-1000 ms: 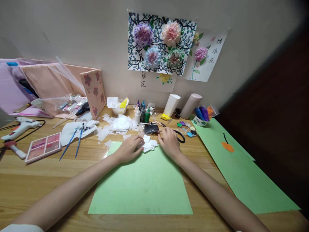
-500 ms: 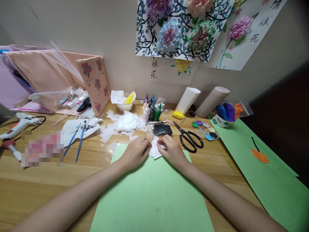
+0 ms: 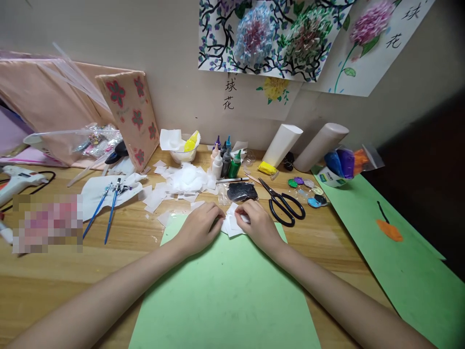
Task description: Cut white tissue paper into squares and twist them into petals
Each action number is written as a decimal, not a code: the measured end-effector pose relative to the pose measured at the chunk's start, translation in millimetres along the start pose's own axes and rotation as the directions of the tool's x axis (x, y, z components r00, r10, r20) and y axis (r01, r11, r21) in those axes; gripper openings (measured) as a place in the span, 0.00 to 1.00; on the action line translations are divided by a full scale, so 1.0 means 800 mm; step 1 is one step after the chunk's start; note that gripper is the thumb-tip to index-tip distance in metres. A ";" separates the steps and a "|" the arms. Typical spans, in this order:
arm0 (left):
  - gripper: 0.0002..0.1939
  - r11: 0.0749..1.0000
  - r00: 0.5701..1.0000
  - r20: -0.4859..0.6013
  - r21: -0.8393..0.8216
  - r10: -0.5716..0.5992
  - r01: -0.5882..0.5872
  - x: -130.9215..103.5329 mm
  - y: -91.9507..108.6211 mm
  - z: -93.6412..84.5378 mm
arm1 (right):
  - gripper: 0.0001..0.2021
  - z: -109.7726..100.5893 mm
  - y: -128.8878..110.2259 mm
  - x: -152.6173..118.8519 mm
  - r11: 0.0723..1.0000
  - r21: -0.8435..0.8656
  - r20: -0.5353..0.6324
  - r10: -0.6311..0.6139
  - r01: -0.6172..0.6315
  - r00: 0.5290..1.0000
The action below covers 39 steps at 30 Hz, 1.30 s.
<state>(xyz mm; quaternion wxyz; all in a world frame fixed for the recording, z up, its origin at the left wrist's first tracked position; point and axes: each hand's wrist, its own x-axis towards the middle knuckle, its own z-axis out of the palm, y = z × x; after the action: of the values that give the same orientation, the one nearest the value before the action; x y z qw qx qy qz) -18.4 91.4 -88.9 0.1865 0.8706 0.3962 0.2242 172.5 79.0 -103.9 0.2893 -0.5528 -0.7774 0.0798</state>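
Note:
Several small white paper pieces lie in a loose stack at the far edge of a green sheet. My right hand is closed on the right side of these pieces, thumb and fingers pinched together. To their left, my left hand rests on the green sheet with its fingers curled together and their tips beside the paper. What those left fingertips hold, if anything, is hidden. Behind my hands is a clear bag with a black lump in it.
Black-handled scissors lie to the right. White scraps are heaped behind my left hand, beside paint bottles and a bowl. Brushes and a glue gun lie left. Another green sheet covers the right side.
The view has tilted down and turned slightly right. My left hand has drawn slightly away from the paper pieces; my right hand stays on them.

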 end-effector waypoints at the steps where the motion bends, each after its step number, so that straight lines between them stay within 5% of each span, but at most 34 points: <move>1: 0.07 1.000 1.000 -0.002 0.003 0.000 0.000 0.000 0.000 0.000 | 0.01 0.000 0.000 0.000 1.000 0.000 0.005 0.000 0.000 1.000; 8: 0.06 1.000 1.000 -0.025 0.006 0.011 -0.011 -0.001 -0.002 0.002 | 0.04 0.001 0.001 0.002 1.000 -0.026 -0.024 0.009 -0.010 1.000; 17: 0.08 0.995 0.998 -0.056 -0.097 -0.017 0.012 -0.001 0.000 -0.001 | 0.03 -0.009 -0.016 -0.002 0.961 0.219 -0.234 -0.115 0.167 0.965; 33: 0.06 0.960 0.995 -0.099 -0.281 -0.010 -0.018 -0.002 -0.002 -0.007 | 0.03 -0.006 -0.019 -0.009 0.947 0.189 -0.220 -0.217 0.259 0.951; 39: 0.06 0.946 0.980 -0.198 -0.310 0.030 -0.091 -0.003 -0.001 -0.004 | 0.05 -0.008 -0.020 -0.010 0.960 0.134 -0.204 -0.216 0.246 0.955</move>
<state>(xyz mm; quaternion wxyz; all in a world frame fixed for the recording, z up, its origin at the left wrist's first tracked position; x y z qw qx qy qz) -22.0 90.6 -87.6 0.2785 0.8155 0.3440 0.3730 164.4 64.3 -94.5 0.4114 -0.4381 -0.7974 0.0541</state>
